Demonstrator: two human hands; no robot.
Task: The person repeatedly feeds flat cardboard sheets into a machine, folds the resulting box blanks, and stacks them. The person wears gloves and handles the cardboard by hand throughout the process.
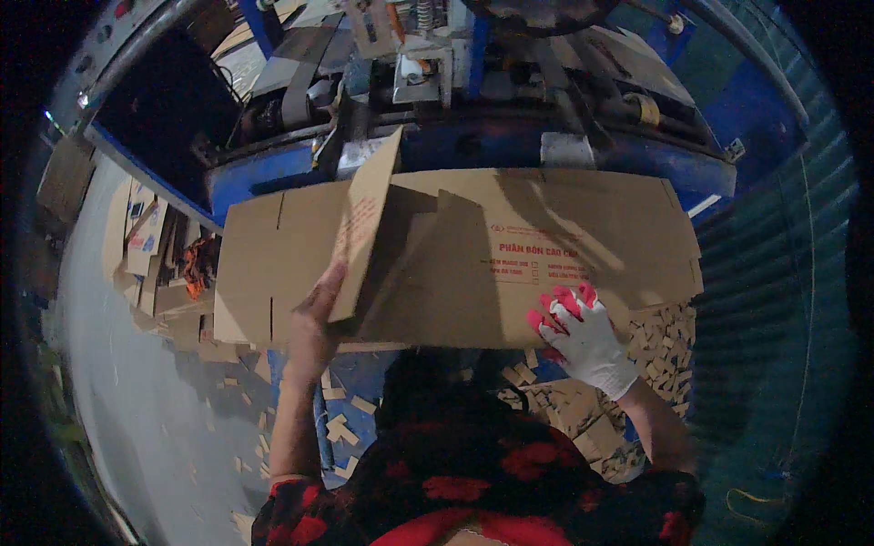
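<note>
Green corrugated wall [774,318] closes off our right, a blue-framed machine [464,143] spans the far side of the work, and small cardboard scraps [341,429] litter the area below. Before us a brown cardboard sheet [628,214] lies flat against the machine's front, its long axis running left to right across our body; what bears its weight is hidden, so we cannot tell whether a bench is under it. Left of its middle stands a raised panel [369,223] with red print, tilted up off the sheet, its long axis pointing away from us and so crossing the sheet's. We cannot tell whether it is a flap of that sheet or a separate piece. Our bare left hand [317,314] is the nearer one: its fingers are closed on the panel's near end, so most of the panel rises up and away beyond them. Our gloved right hand [587,346] is well apart from it, to the right, resting near the sheet's near edge just below the red lettering, fingers slightly parted and bent, wrapped around nothing. From those fingers the panel lies to the left, across the shadowed middle of the sheet.
</note>
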